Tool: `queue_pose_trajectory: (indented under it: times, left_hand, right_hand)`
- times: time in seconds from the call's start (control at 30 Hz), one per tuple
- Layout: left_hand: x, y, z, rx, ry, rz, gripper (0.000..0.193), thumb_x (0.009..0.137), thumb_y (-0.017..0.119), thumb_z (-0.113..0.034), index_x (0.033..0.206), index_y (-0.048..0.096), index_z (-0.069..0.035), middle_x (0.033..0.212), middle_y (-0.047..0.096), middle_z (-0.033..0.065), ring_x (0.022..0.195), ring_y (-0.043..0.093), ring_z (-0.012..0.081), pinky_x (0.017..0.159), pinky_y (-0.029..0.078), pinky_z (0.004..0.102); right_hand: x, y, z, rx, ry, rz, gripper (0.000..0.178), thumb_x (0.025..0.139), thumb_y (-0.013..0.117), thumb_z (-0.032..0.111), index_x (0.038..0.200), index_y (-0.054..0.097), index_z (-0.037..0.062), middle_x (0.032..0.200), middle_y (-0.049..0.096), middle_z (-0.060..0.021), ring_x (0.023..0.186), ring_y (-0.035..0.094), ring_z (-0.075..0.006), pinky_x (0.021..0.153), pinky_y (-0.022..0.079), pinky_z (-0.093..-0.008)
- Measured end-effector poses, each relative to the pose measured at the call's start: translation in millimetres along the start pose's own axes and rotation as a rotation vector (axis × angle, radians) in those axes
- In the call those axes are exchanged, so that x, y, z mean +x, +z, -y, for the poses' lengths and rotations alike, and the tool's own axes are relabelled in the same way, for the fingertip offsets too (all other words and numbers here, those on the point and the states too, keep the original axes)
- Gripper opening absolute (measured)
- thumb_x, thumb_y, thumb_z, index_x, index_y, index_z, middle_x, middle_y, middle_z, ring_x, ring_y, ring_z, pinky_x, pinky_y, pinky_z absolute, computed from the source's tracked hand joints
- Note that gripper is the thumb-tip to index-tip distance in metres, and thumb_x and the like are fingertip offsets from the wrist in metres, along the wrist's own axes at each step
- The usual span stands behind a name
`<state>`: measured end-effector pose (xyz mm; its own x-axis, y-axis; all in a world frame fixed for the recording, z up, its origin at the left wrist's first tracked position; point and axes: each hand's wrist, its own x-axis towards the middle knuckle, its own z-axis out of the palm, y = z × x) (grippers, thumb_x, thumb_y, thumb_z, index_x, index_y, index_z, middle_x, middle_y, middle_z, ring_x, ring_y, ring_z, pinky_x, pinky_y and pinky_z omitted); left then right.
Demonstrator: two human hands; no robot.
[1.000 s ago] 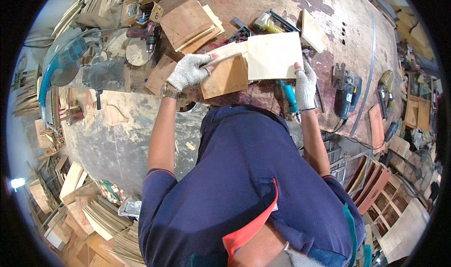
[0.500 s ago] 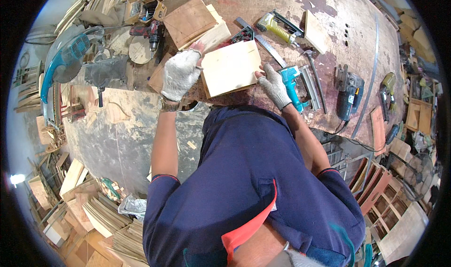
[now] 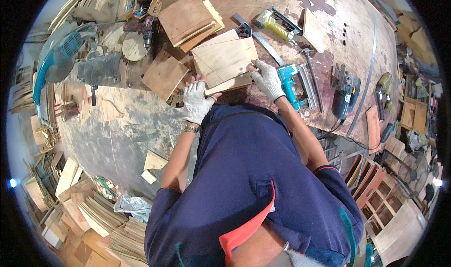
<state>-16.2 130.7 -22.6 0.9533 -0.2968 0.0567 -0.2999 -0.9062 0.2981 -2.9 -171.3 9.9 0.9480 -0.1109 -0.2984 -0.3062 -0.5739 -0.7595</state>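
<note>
A pale plywood board [image 3: 221, 62] with a thin line across it lies over other pale boards at the table's near edge. My left hand [image 3: 195, 101], in a grey-white glove with bare fingertips, is at its lower left corner, fingers spread. My right hand [image 3: 267, 80], gloved alike, pinches the board's right edge between thumb and fingers. Beyond my left hand lies a single brown board [image 3: 164, 74]. Farther off is a stack of brown and pale boards [image 3: 185, 15]. A teal nail gun [image 3: 290, 86] lies just right of my right hand.
A yellow-green nail gun [image 3: 275, 25], a steel ruler [image 3: 268, 48], a hammer [image 3: 312, 74] and a jigsaw [image 3: 346, 93] lie across the table. At left are a red-black drill [image 3: 147, 32] and a blue circular saw [image 3: 58, 62]. Wood offcuts [image 3: 152, 161] lie on the floor.
My left hand has come back from the far stack to the near boards' lower left corner, its fingers now spread. A lined board now tops the near boards. My right hand stays at the right edge.
</note>
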Motion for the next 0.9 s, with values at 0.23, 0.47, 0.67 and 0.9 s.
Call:
queue_pose_trajectory:
  times: [0.23,0.47,0.67,0.9]
  left_hand:
    - [-19,16,11,-0.069,0.040,0.018,0.076,0.086,0.086,-0.038,0.151,0.062,-0.009,0.150,0.066,0.0163,0.149,0.054,0.0361,0.124,0.039,0.0559]
    - [-22,23,19,-0.174,0.101,-0.105,0.051,0.088,0.086,-0.029,0.132,0.074,-0.006,0.133,0.077,0.0165,0.142,0.063,0.0290,0.129,0.035,0.0537]
    - [-35,19,21,-0.197,0.257,-0.061,0.058,0.084,0.090,-0.031,0.134,0.073,-0.006,0.133,0.077,0.0145,0.142,0.063,0.0298,0.129,0.035,0.0544]
    - [-32,19,12,-0.101,0.284,-0.068,0.041,0.088,0.084,-0.030,0.119,0.075,-0.005,0.118,0.078,0.0155,0.130,0.069,0.0332,0.124,0.042,0.0552]
  right_hand:
    - [-23,11,-6,-0.192,-0.196,-0.023,0.022,0.085,0.073,0.016,0.104,0.076,0.0051,0.101,0.074,-0.0229,0.095,0.073,-0.0447,0.085,0.058,-0.0509]
    - [-33,16,1,-0.183,-0.191,-0.111,0.018,0.085,0.073,0.015,0.099,0.070,0.0043,0.104,0.072,-0.0221,0.098,0.072,-0.0448,0.084,0.057,-0.0514]
    - [-44,-1,-13,-0.289,-0.166,0.012,0.021,0.087,0.074,0.019,0.102,0.070,0.0049,0.105,0.070,-0.0203,0.099,0.071,-0.0442,0.084,0.058,-0.0526]
    - [-39,-4,-21,-0.439,-0.327,0.042,0.024,0.089,0.075,0.019,0.108,0.071,0.0043,0.106,0.070,-0.0164,0.095,0.073,-0.0402,0.081,0.060,-0.0487]
